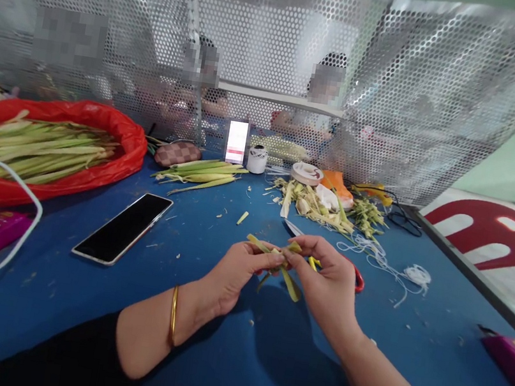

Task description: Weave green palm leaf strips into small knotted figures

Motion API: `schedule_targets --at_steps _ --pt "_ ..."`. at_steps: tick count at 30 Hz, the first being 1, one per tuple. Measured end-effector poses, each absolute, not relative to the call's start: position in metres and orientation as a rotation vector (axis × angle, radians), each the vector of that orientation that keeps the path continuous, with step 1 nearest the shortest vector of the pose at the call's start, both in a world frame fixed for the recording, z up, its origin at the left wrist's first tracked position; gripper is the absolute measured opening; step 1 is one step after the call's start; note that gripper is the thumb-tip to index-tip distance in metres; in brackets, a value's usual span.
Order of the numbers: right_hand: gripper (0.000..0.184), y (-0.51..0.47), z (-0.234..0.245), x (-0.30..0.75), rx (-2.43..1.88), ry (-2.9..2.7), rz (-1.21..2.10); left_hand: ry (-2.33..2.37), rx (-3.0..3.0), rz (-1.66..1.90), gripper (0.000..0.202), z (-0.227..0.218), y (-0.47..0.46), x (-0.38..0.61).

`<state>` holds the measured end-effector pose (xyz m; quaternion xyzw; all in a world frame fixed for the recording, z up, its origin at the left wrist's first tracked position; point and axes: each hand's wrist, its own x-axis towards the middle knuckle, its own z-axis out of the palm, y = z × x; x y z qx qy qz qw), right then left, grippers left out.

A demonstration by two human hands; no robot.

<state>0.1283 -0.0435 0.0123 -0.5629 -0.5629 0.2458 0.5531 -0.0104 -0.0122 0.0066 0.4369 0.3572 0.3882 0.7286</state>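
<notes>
My left hand (232, 274) and my right hand (327, 281) meet over the blue table (223, 356), both pinched on a small bundle of yellow-green leaf strips (282, 262). Strip ends hang down between the hands and stick out to the left. A gold bangle (172, 316) circles my left wrist. Scissors with red handles (355, 275) lie on the table just behind my right hand, the blade tip showing beyond the fingers.
A red plastic bag of long green leaves (46, 148) fills the left. A black phone (124, 226) lies face up left of my hands. Cut leaves (202, 173), scraps (318, 205), white string (396, 268), a tape roll (306, 173) and pink boxes (510, 361) surround them. Other people sit behind a perforated metal screen (422, 95).
</notes>
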Motion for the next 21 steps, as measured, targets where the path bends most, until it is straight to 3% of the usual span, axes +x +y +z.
schedule_targets --at_steps 5,9,14,21 --pt "0.012 -0.04 0.015 0.134 -1.293 -1.387 0.628 0.789 0.848 0.841 0.019 0.008 -0.011 -0.012" --pt "0.033 -0.036 0.021 0.148 -1.129 -1.651 0.689 0.782 0.813 0.842 0.018 0.013 -0.009 -0.014" --pt "0.013 -0.033 0.025 0.159 -0.977 -1.909 0.622 0.769 0.834 0.77 0.017 0.014 -0.009 -0.017" --pt "0.011 -0.034 0.025 0.156 -1.034 -1.925 0.559 0.755 0.869 0.713 0.019 0.014 -0.008 -0.019"
